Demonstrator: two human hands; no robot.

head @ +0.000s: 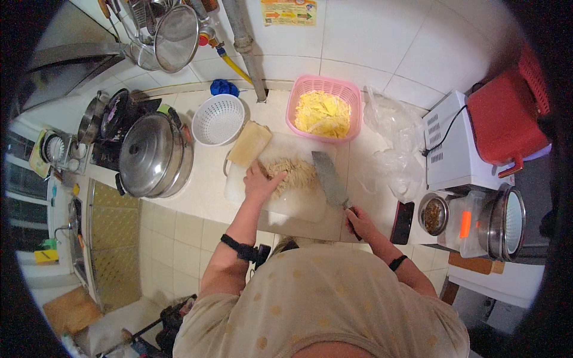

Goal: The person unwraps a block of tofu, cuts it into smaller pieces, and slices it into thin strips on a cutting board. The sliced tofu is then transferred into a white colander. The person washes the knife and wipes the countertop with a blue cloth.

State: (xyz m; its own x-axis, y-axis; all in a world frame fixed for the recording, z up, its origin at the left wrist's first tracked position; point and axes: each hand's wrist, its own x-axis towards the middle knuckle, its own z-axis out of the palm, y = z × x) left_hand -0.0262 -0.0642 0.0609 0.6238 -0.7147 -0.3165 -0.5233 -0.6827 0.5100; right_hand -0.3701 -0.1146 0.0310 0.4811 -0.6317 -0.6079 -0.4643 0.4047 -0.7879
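Note:
My right hand (359, 222) grips the handle of a broad cleaver (330, 176), its blade lying flat-looking at the right side of a white cutting board (291, 209). Thin pale shreds, probably cut tofu sheet (296, 175), form a heap on the board just left of the blade. With fingers and thumb spread, my left hand (262, 184) rests at the left end of that heap. Behind it, a folded stack of pale yellow sheets (250, 142) lies over the board's upper left corner.
A pink basket (292, 107) of yellow shredded food stands behind the board, a white colander (218, 120) to its left. A large lidded steel pot (152, 154) is farther left. Plastic bags (394, 165), a phone (403, 223), a small steel bowl (433, 215) and a white appliance (447, 143) are right.

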